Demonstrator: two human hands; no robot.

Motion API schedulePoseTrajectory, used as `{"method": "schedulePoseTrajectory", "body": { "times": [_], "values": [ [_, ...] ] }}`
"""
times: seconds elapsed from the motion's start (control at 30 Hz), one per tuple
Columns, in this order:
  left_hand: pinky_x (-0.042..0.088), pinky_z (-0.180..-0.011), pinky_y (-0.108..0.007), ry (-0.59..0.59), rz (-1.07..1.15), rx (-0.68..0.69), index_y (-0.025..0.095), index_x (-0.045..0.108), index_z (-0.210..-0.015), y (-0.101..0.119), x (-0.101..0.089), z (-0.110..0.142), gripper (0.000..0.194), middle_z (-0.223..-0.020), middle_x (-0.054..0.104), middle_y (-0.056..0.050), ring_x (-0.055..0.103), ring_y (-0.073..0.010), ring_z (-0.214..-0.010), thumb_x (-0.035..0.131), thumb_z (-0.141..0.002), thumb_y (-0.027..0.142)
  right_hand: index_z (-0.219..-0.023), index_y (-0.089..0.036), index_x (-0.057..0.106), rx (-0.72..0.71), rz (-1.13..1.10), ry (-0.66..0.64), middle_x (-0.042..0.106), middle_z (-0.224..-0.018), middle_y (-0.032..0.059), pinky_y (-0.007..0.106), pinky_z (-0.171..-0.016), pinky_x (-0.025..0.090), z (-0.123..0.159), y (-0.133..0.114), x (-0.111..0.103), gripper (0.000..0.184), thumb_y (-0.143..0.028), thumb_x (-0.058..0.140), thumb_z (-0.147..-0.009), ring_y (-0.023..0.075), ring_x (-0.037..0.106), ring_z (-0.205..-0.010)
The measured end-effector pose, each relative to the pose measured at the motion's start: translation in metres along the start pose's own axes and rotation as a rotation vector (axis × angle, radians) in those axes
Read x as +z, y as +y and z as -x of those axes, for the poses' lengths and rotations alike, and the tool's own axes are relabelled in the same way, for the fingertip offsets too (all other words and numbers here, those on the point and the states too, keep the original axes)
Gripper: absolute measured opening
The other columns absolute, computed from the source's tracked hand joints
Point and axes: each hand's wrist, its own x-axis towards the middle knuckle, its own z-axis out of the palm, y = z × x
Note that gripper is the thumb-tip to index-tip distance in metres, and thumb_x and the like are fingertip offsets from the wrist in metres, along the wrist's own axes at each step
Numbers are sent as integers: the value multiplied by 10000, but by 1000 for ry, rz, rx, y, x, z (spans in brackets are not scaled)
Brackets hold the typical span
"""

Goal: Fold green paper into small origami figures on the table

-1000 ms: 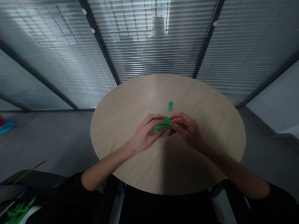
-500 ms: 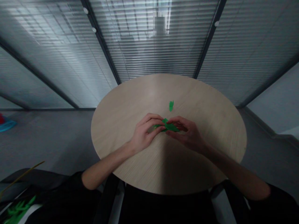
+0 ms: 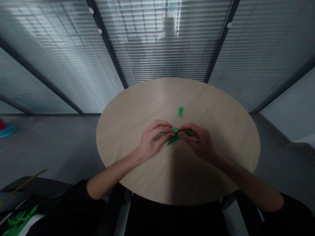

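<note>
A piece of folded green paper (image 3: 174, 138) is between my two hands, low over the middle of the round wooden table. My left hand (image 3: 156, 136) pinches its left side between thumb and fingers. On the other side, my right hand (image 3: 197, 139) grips the paper with thumb and forefinger. One pointed flap sticks out towards me below the fingertips, and my fingers cover part of the sheet. Farther back on the table lies a small green folded piece (image 3: 180, 111), touched by neither hand.
The round table (image 3: 133, 108) stands before a glass wall with blinds (image 3: 162, 62). At the lower left, green material (image 3: 21, 221) and a thin yellow stick (image 3: 23, 186) lie on a dark chair. A blue round object (image 3: 8, 131) with something red is at the far left.
The green paper has turned or been refolded, so a flap now points towards me. My right thumb and fingers have closed on its right side. My left hand has barely moved.
</note>
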Motion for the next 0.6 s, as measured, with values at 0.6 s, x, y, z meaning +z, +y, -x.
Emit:
{"method": "schedulePoseTrajectory", "body": {
  "times": [0.6],
  "values": [
    [545,-705,-275,-6,10,54,179,730,-1027,1,0,1,100,-865,708,-44,659,-145,-785,709,-929,178,-881,-247,733,-40,-132,30,682,-847,19,294,-632,583,-4,-3,-2,55,-298,753,-873,172,668,-772]
  ]
}}
